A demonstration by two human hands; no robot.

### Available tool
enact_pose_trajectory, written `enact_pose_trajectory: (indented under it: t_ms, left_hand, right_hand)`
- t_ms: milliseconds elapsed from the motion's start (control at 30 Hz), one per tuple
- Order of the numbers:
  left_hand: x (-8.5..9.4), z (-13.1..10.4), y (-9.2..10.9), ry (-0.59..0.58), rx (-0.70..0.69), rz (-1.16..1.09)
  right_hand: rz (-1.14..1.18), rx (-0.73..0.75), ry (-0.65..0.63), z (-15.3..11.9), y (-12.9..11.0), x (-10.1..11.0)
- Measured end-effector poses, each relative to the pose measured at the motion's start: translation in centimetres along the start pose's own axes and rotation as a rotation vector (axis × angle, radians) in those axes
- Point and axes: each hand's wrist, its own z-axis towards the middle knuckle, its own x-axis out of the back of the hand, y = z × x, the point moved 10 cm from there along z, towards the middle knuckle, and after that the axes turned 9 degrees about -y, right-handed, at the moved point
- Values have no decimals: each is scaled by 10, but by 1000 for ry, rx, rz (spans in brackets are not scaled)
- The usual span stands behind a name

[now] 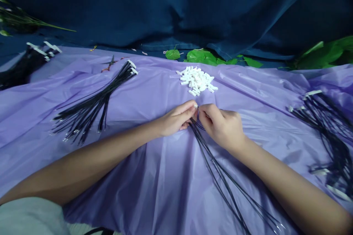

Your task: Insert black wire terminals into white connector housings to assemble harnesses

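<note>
My left hand is closed, with a small white connector pinched between thumb and forefinger. Several black wires run from under its fingers down to the lower right, their ends bare and shiny. Close beside it, my right hand is closed in a pinch on a black wire at the connector's side; the fingers hide most of that wire. Just beyond both hands lies a loose pile of white connectors.
A bundle of black wires with white connectors lies at left. Another wire bundle is at right, and a third at far left. Small scissors and green leaves lie along the back of the purple sheet.
</note>
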Motion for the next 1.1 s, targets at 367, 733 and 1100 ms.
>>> enact_pose_trajectory:
  t_ms: [367,733,1100]
  left_hand:
    - [1,0,-1,11,12,-18]
    - [11,0,1,86,21,-109]
    - [9,1,2,55,35,-217]
  right_hand:
    - [37,-14,-58,2,4,-6]
    - [-13,69,-75,10,34,1]
    - [804,-224,-339,-4,98,-58]
